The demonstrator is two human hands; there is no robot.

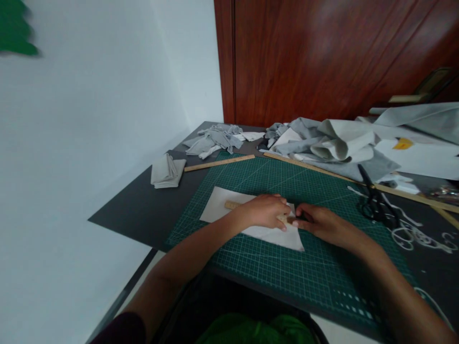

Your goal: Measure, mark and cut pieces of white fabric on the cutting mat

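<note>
A white rectangular sheet [274,235], which may be cloth or paper, lies flat and slightly askew on the green cutting mat [287,177]. Across it runs a short wooden ruler [232,205], mostly covered by my left hand [268,210]. That hand presses down on the ruler with its fingers round it, over the sheet's middle and right part. At the ruler's right end is my right hand [319,222], with thumb and forefinger drawn together by the sheet's edge. What they pinch, if anything, is too small to make out.
Black scissors [376,198] lie right of the mat near white strips [412,234]. Two long wooden rulers [220,163] edge the mat's far side. Grey scraps [217,141], folded cloth [168,172] and a large cloth heap [340,141] stand farther back, before a wooden door [304,57].
</note>
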